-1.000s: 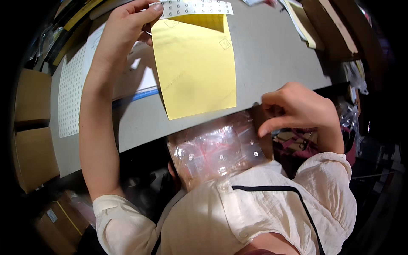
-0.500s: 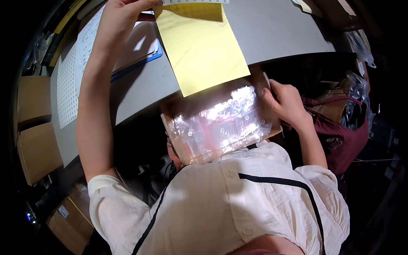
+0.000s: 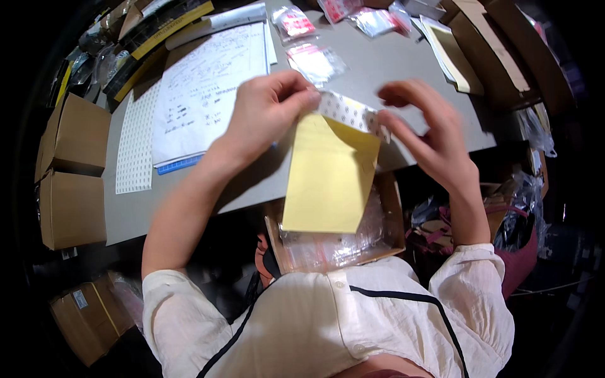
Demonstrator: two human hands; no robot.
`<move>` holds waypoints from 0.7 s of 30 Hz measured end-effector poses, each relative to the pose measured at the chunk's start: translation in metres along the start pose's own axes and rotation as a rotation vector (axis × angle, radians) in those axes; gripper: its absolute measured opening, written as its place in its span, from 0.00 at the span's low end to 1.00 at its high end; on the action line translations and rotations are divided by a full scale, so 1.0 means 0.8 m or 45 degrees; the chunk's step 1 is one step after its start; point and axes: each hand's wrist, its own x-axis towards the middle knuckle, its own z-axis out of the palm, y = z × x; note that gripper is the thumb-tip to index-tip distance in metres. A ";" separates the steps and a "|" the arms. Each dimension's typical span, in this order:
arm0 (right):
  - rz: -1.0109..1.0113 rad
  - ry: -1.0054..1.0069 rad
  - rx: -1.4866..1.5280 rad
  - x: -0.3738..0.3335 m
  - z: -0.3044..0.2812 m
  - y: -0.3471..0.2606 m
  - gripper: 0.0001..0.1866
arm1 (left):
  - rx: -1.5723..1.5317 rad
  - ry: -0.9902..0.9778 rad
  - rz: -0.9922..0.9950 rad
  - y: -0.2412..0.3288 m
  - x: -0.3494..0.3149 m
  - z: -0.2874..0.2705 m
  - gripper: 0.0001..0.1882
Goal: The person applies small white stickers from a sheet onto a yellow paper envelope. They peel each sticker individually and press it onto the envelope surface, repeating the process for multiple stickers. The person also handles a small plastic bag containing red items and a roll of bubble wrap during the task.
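Observation:
My left hand (image 3: 265, 116) pinches the upper left corner of a yellow backing sheet (image 3: 328, 189) that hangs over the table's front edge. Along its top runs a white strip of small printed labels (image 3: 354, 114), curled over toward me. At the strip's right end is my right hand (image 3: 432, 135), its fingers spread and slightly blurred. The thumb seems to touch the strip, though I cannot tell if it presses on it. Below the sheet, against my body, sits an open cardboard box (image 3: 396, 220) with clear plastic bags (image 3: 315, 249) in it, partly hidden.
On the table (image 3: 208, 205) lie a white sheet of small labels (image 3: 134, 148) and handwritten papers (image 3: 208, 94) on a blue clipboard (image 3: 179, 165). Small bags with red marks (image 3: 295, 24) lie farther back. Cardboard boxes (image 3: 72, 211) stand left; a maroon bag (image 3: 520, 264) is at right.
My left hand has brought the yellow sheet down and nearer to me. My right hand has left the box's side and risen to the label strip. The view now takes in more of the table.

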 end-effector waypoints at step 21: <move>-0.151 -0.458 0.185 0.111 0.032 0.044 0.10 | -0.187 -0.063 -0.343 -0.025 0.014 -0.013 0.15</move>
